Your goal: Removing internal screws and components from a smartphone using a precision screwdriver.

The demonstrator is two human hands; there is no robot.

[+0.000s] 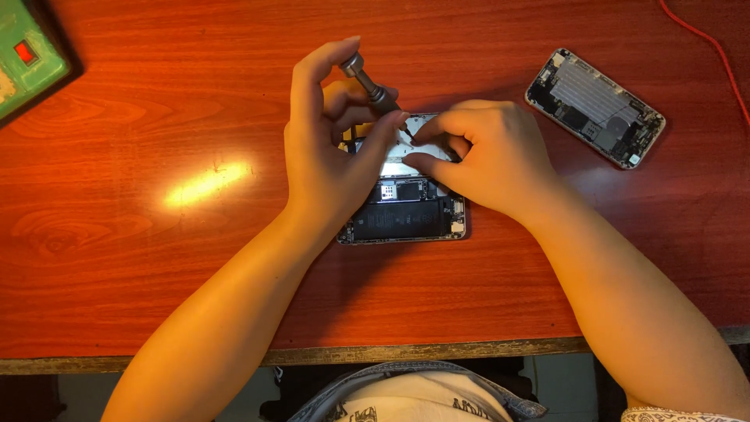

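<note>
An opened phone [406, 215] lies in the middle of the red wooden table [156, 258], its black battery and circuit boards exposed. My left hand [332, 148] holds a small grey metal screwdriver [369, 84], tilted, with the tip down on the upper part of the phone. My right hand [484, 152] rests on the phone's upper end, thumb and forefinger pinched close beside the screwdriver tip. What the fingertips pinch is too small to tell. The top of the phone is hidden under both hands.
A second opened phone body [595, 107] with a silver shield lies at the far right. A green box with a red switch [23, 59] sits at the far left corner. A red wire [715, 47] runs along the right edge. The table's front edge [422, 352] is near my body.
</note>
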